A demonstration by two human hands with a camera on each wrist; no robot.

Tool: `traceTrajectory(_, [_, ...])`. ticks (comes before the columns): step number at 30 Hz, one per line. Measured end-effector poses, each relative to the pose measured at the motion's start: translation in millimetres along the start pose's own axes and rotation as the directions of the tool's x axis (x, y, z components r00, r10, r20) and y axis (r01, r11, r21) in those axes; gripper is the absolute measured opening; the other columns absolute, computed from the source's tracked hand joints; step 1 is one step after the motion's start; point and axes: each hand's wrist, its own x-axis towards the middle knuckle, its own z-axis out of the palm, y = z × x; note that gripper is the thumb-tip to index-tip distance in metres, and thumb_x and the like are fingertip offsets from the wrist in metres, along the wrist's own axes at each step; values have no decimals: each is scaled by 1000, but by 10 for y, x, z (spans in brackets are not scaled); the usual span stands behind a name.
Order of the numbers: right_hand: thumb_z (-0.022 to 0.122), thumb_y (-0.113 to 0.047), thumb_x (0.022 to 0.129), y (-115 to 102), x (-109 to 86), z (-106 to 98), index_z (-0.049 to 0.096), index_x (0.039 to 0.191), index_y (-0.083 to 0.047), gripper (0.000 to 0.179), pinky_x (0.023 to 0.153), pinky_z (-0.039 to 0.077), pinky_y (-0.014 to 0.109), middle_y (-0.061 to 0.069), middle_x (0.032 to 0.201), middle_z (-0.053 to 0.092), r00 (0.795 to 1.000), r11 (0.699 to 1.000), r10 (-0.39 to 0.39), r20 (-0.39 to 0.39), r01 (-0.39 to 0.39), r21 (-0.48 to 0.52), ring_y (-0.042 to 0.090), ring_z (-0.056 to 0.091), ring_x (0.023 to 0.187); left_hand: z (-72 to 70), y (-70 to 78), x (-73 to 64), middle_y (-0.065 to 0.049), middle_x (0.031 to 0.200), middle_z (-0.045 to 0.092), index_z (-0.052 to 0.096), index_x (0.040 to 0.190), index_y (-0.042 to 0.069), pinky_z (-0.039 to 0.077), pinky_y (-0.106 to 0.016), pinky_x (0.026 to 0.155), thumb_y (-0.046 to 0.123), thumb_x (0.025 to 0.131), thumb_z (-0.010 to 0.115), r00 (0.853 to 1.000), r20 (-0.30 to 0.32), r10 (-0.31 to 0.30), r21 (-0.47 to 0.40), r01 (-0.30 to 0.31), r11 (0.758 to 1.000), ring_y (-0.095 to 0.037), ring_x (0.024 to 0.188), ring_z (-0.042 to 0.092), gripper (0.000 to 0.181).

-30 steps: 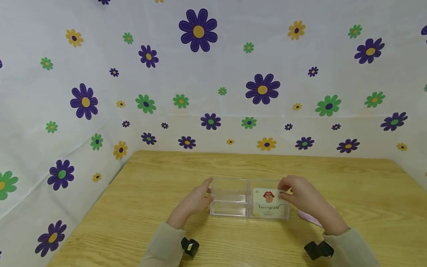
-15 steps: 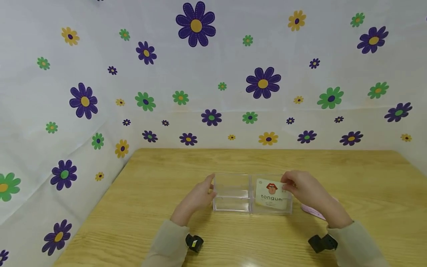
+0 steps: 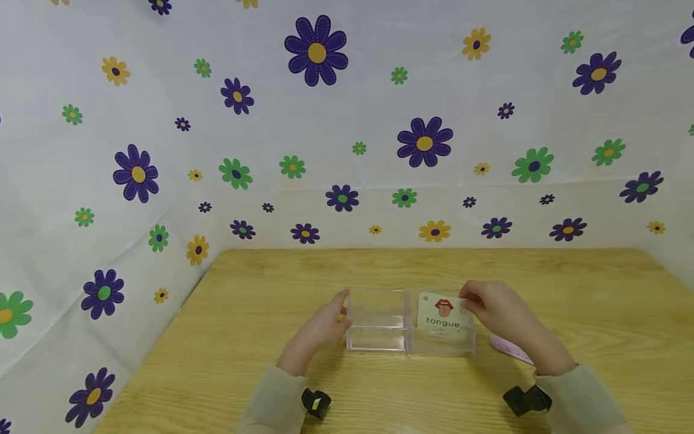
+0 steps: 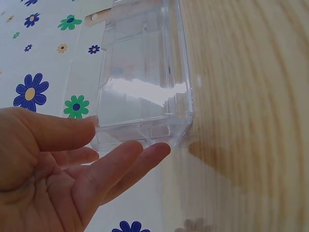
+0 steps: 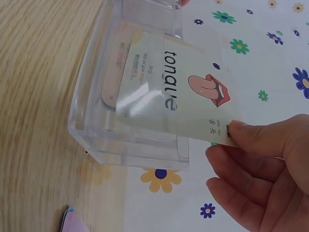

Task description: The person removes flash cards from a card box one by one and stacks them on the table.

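Observation:
A clear plastic box (image 3: 378,339) with two side-by-side compartments stands on the table. My right hand (image 3: 496,307) pinches the upper right corner of a pale flashcard (image 3: 443,322) printed "tongue" with a mouth picture. The card leans slightly, its lower part inside the right compartment behind the front wall. Beneath it, the right wrist view shows a pinkish card (image 5: 112,79) lying in the same compartment. My left hand (image 3: 320,331) touches the box's left end; in the left wrist view its thumb and fairly straight fingertips (image 4: 157,150) rest against that end.
Pink cards (image 3: 511,348) lie on the wooden table (image 3: 271,289) just right of the box, partly hidden by my right forearm. A white flower-print cloth (image 3: 374,108) hangs behind the table and along its left side.
The tongue card has come up in the right compartment, its printed word now above the front wall, and it has tilted. My left hand stays at the box's left end.

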Motion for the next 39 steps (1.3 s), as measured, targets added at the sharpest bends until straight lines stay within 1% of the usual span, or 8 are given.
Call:
traceTrajectory(7, [60,-4,83,-36,15,-27,63,82,-1,4,52,43,26,1,71,60,1000,1000,17,-16,-17,-5,9,48,58,-8,-11,-27,-27,117,48,19,137,-6,41,-27,53,3,91,46,1000,-13,2,8,-1,1000,-17,69,50,54])
traceTrajectory(10, [60,-3,83,-60,11,-48,64,82,-2,4,52,43,25,1,73,61,999,1000,23,-32,-23,-6,9,48,59,-4,-20,-35,-27,117,48,19,137,-5,41,-26,52,3,90,46,1000,-14,5,3,-5,1000,-16,66,50,55])
traceTrajectory(15, [60,1,81,-83,-21,-102,64,84,-2,6,56,46,28,4,76,62,996,1000,20,-89,-19,11,12,53,64,-10,-21,-50,-27,116,48,19,137,-5,40,-26,52,3,90,47,1000,-12,0,5,0,1000,-15,63,48,55])
traceTrajectory(21, [60,3,81,-88,-75,-254,64,85,-1,7,54,46,27,3,75,62,982,1000,-10,-190,11,4,12,54,62,-26,-18,-38,-27,117,47,19,137,-4,40,-26,51,3,90,47,1000,-8,1,4,-1,1000,-15,62,48,55])
traceTrajectory(23, [60,4,81,-83,-98,-307,64,85,-1,8,54,46,27,4,75,62,979,1000,-16,-204,16,2,13,55,62,-29,-19,-31,-26,117,48,19,137,-4,40,-25,51,3,90,47,1000,-12,0,5,0,1000,-15,63,48,55])
traceTrajectory(31, [57,7,81,34,-179,-472,63,87,3,10,52,46,30,8,75,63,983,999,43,-181,-44,-5,17,57,61,-7,-21,-23,-26,117,48,19,137,-3,40,-25,51,4,90,48,1000,0,6,-1,-6,1000,-14,62,48,56])
traceTrajectory(35, [54,6,83,129,-188,-520,63,89,4,10,56,47,35,11,78,62,987,994,106,-124,-105,17,22,57,65,-9,-22,-23,-25,118,47,19,138,-3,41,-27,53,4,90,48,1000,-8,-13,-9,12,1000,-16,66,49,56])
traceTrajectory(39, [55,5,82,240,-211,-564,63,88,5,10,56,48,35,14,80,62,984,988,153,-93,-150,37,22,58,65,-11,-23,-25,-26,117,48,20,137,-4,42,-28,56,3,90,48,1000,-12,-9,-2,9,1000,-18,72,51,56])
